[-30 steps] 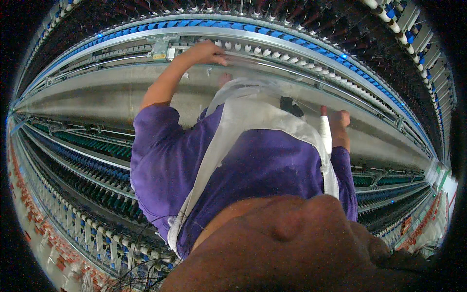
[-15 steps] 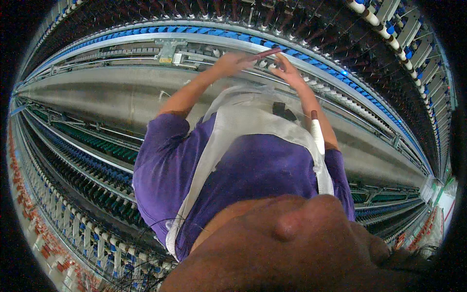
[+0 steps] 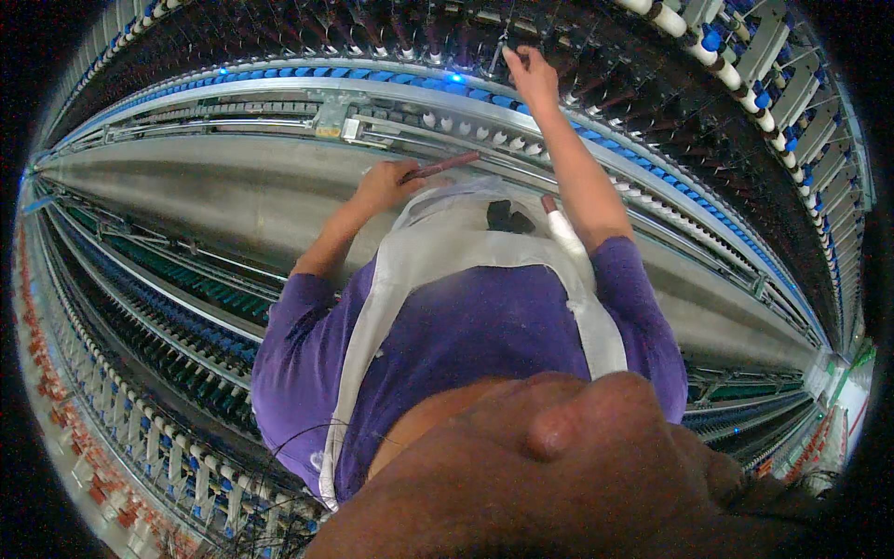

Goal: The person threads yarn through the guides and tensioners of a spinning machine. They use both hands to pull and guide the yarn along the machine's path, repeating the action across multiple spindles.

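Observation:
A slim reddish-brown bobbin tube [image 3: 452, 165] lies in my left hand [image 3: 384, 186], which is closed round one end. The tube's free end points right, above the front of my apron. My right hand [image 3: 534, 76] is raised to the machine's spindle row, fingers bent and pinched beside a pale upright spindle [image 3: 499, 58]. What sits between those fingertips is too small to make out. Near my right forearm, a bobbin wound with white yarn [image 3: 566, 235] and with a brown tip sticks up at the side of the white apron [image 3: 447, 247].
A long spinning machine curves across in front, with a blue strip [image 3: 391, 74] along its rail and dark bobbins [image 3: 382, 37] behind. White rollers [image 3: 666, 17] run along the upper right. Below the rail stretches a grey metal panel [image 3: 214, 177]. Another machine row [image 3: 168, 279] stands behind me.
My right hand has left the tube and reached up and away to the spindles. My left hand has drawn back toward me, down and left, with the bobbin tube in it.

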A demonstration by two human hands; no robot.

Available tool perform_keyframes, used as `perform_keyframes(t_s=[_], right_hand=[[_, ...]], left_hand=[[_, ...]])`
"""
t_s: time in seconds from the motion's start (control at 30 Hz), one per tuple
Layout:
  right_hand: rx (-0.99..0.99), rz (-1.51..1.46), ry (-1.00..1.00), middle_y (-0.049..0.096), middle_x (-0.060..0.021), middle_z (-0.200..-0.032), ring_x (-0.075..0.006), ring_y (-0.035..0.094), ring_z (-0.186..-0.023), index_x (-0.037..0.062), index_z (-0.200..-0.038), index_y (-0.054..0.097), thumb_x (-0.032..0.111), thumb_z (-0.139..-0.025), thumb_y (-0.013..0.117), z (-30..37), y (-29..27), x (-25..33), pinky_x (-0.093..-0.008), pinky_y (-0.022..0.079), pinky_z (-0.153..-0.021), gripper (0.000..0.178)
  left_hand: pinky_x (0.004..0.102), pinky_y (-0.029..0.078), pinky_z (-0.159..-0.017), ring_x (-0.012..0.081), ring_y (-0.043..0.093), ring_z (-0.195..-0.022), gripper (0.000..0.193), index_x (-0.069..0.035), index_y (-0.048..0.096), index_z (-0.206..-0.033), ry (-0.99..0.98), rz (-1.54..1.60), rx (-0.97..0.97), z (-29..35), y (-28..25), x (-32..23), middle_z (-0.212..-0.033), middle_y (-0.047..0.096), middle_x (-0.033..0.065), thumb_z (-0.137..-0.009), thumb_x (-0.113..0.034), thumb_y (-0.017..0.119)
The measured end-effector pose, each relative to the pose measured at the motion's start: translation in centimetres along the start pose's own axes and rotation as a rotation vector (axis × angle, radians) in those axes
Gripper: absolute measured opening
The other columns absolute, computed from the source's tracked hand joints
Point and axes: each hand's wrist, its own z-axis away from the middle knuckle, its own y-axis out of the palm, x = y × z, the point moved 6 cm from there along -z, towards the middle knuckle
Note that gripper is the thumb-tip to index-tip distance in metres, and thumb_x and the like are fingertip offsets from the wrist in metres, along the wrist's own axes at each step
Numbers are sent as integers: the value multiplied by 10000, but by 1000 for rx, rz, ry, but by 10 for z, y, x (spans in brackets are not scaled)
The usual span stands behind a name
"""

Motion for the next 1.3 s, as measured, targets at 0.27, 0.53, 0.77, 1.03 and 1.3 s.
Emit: perform_keyframes(t_s=[0.27,0.53,0.77,1.03,1.3], right_hand=[[-96,455,-126,664,-199,-688,-387,665,-638,50,-911,615,343,-978,496,-26,49,2,-504,530,-583,323],[290,677,-293,676,-176,-721,-387,666,-660,75,-853,654,264,-916,526,95,68,-67,-498,541,-588,237],[-176,60,-206,650,-103,-720,-278,646,-660,83,-1265,555,331,-909,663,-7,-4,32,-367,504,-609,448],[167,285,-200,695,-178,-866,-340,674,-842,74,-1008,708,329,-948,463,-21,61,-25,-479,502,-803,359],[1186,587,276,703,-204,-977,-374,673,-911,49,-949,722,325,-843,599,125,108,-148,-493,525,-839,320]], left_hand=[[485,488,-635,406,638,-769,318,-84,663,-974,-124,57,-5,-7,-17,27,-810,659,184,-868,-383,673],[447,466,-599,375,623,-677,411,-63,651,-974,2,47,-41,-43,-25,42,-755,634,177,-893,-467,649],[467,495,-674,404,645,-783,452,-75,680,-1028,33,106,85,-78,-21,30,-854,668,192,-882,-499,626],[438,476,-596,357,632,-661,437,-79,652,-973,46,142,-50,-64,-32,39,-739,642,156,-881,-506,645],[437,489,-618,362,643,-715,412,-83,665,-956,-90,77,-32,-51,-32,61,-790,657,163,-873,-486,658]])
